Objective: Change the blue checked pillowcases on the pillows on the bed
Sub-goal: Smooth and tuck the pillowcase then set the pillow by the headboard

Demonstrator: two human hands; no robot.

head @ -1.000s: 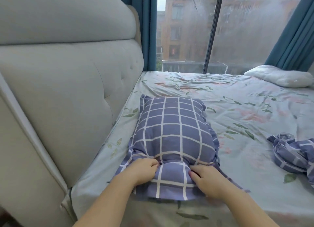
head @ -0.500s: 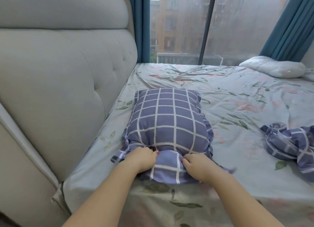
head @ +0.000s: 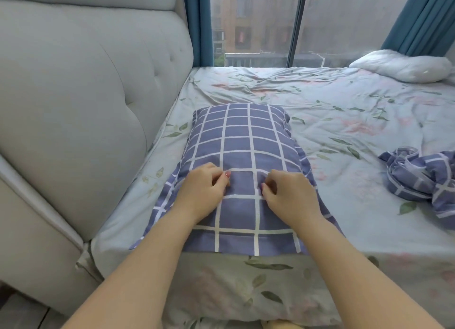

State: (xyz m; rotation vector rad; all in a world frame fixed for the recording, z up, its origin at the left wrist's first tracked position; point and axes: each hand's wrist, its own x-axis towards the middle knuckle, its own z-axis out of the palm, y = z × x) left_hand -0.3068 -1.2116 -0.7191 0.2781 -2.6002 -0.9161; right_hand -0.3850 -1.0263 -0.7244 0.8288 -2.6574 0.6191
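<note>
The blue checked pillowcase (head: 243,153) lies lengthwise on the near left part of the bed (head: 344,136), just beside the headboard (head: 86,94); its far part is plump and filled, while its near end lies flat and reaches the mattress edge. Both hands rest on it about halfway along, side by side and a little apart. The left hand (head: 202,193) has its fingers curled under and the thumb pressed to them, pinching the cloth; the right hand (head: 291,195) is curled the same way, with a fold of the fabric nipped at its fingertips. The floral sheet under the pillowcase is creased. Well to the right, a second checked pillowcase (head: 418,178) lies crumpled in a heap, and a bare white pillow (head: 401,66) sits at the far right corner, below the window (head: 258,25) and a blue curtain (head: 423,18).
</note>
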